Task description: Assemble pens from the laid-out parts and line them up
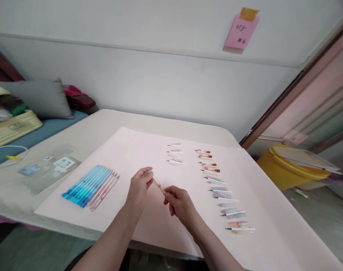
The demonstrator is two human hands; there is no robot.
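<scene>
My left hand [141, 185] and my right hand [179, 203] pinch the two ends of one thin pink pen [158, 183] above a pale pink sheet [126, 150] on the table. To the left lies a tidy row of pens [91, 185], mostly blue with a few pink at its right side. Beyond my hands sit a short column of small pen parts [175, 153] and, to the right, a long column of pen parts [220, 188], caps and refills laid out in pairs.
Clear plastic packaging [48, 166] with labels lies on the beige table left of the sheet. A grey pillow [38, 98] and a yellow basket [13, 128] sit far left. A yellow tub [290, 171] stands on the floor at right. A pink note [241, 32] is taped to the wall.
</scene>
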